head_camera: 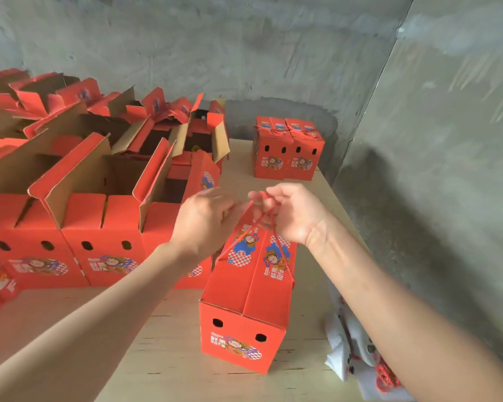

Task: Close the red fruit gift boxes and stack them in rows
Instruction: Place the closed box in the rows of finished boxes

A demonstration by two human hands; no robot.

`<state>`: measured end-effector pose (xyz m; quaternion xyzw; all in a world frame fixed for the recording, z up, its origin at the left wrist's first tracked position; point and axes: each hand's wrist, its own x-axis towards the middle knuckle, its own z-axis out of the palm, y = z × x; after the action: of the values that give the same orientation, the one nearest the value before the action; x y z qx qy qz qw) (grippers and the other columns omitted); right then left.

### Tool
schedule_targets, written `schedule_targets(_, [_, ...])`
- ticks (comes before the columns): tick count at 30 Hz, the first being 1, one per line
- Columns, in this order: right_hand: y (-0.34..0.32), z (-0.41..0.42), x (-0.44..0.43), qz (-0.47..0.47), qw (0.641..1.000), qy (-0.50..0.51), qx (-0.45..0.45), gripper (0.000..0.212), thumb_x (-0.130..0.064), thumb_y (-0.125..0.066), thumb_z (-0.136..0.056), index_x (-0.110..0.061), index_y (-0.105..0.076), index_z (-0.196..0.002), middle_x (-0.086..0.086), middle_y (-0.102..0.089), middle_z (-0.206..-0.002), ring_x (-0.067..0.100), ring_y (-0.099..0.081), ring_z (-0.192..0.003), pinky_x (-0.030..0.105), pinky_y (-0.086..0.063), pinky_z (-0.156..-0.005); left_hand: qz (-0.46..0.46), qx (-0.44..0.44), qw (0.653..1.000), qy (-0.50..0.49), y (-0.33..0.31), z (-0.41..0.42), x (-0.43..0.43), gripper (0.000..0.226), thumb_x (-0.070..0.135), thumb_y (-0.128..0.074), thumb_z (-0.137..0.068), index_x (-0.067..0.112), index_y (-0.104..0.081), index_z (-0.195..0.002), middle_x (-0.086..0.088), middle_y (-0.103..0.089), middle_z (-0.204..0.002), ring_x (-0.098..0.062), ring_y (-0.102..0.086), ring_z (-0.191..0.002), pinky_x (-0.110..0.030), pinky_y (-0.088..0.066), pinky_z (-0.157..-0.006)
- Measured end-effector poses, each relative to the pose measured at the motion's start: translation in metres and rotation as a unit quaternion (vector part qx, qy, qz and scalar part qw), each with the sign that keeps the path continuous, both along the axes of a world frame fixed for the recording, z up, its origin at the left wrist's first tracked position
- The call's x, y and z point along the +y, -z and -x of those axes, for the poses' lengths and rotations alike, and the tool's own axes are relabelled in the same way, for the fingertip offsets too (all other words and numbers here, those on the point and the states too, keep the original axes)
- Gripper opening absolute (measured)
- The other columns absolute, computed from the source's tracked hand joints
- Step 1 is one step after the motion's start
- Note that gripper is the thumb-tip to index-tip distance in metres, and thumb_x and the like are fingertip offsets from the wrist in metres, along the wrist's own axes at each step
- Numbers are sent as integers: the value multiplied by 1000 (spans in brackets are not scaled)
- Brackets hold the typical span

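Pinching the red cord (261,219) above the box (244,291), the right grip (291,216) has its thumb and fingers closed on the strands. The left grip (206,219) curls in just beside it, its fingertips at the same cord, but the blur there keeps me from telling whether it holds anything.

This box stands on the bench (163,358) in front of the person. Its top flaps are folded shut along the middle and its end, with two holes, faces us. By my reckoning it is closed, and only the cord handle needs finishing before it can be carried off.

Two shut boxes (288,155) stand side by side at the far end of the bench, against the wall, the start of a row. Well apart to the left, a crowd of open boxes (99,204) waits with flaps up. So I judge the work is barely begun, with most of the boxes left to close and stack. A white bag (352,352) with more red cord lies under the right forearm.
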<state>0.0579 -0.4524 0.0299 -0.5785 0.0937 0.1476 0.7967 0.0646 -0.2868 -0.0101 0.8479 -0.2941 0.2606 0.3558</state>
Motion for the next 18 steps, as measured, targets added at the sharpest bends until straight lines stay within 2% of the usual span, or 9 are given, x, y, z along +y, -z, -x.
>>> schedule_targets(2, [-11,-4,-1,46,998,42,4,23,-13,-39,-94,-6,-57,-80,-5,-48,-43,13,-54,-53,24,-45,-65,15,82,997,-4,24,1,8,30,28,-59,-88,2,-70,-78,-11,-66,-78,-27,-61,-73,-41,-50,-67])
schedule_targets(3, [-16,-5,-2,77,996,54,-1,22,-13,-41,-94,-9,-56,-78,-6,-48,-44,13,-54,-55,25,-42,-69,-5,124,992,6,38,3,9,20,23,-63,-88,5,-72,-89,-10,-68,-87,-25,-62,-81,-39,-50,-75])
schedule_targets(4, [-21,-6,-2,104,992,65,-10,22,-12,-42,-94,-11,-55,-76,-7,-48,-45,13,-55,-57,26,-40,-70,-31,161,986,17,50,6,11,20,19,-66,-86,7,-70,-103,-9,-68,-99,-24,-62,-91,-36,-49,-83])
schedule_targets(5, [-26,-8,-2,122,990,75,-22,21,-11,-43,-93,-11,-55,-76,-7,-48,-47,13,-55,-59,27,-39,-71,-49,188,981,27,61,9,11,32,17,-67,-85,9,-64,-116,-9,-66,-109,-23,-61,-99,-32,-46,-89])
schedule_targets(7, [-35,-10,-1,139,985,90,-52,20,-9,-45,-92,-11,-56,-75,-6,-49,-49,14,-55,-59,28,-40,-71,-21,198,979,36,70,9,12,47,16,-69,-84,11,-55,-129,-7,-62,-121,-22,-59,-105,-23,-42,-90])
schedule_targets(10, [-49,-14,1,185,972,102,-106,23,-7,-49,-90,-12,-56,-69,-5,-52,-48,14,-57,-57,29,-41,-69,17,160,987,22,66,1,10,47,15,-70,-82,8,-57,-127,-8,-61,-121,-22,-59,-107,-15,-36,-87])
schedule_targets(14, [-57,-20,6,238,954,117,-141,25,-8,-52,-88,-15,-54,-64,-7,-54,-46,12,-58,-55,27,-40,-64,42,164,985,32,64,1,3,53,14,-68,-85,7,-45,-132,-5,-57,-123,-22,-56,-112,-25,-40,-94])
schedule_targets(16, [-60,-28,7,251,944,153,-150,24,-8,-52,-86,-15,-55,-63,-7,-55,-43,11,-57,-54,27,-40,-64,84,191,977,48,64,0,-3,47,11,-64,-88,8,-40,-128,-1,-57,-119,-23,-57,-111,-27,-43,-89])
schedule_targets(18, [-63,-40,8,273,929,199,-154,25,-7,-52,-83,-14,-54,-60,-7,-55,-41,10,-56,-53,26,-39,-63,68,199,977,45,59,-11,-12,34,13,-59,-91,6,-44,-121,-5,-58,-116,-28,-57,-110,-23,-38,-81])
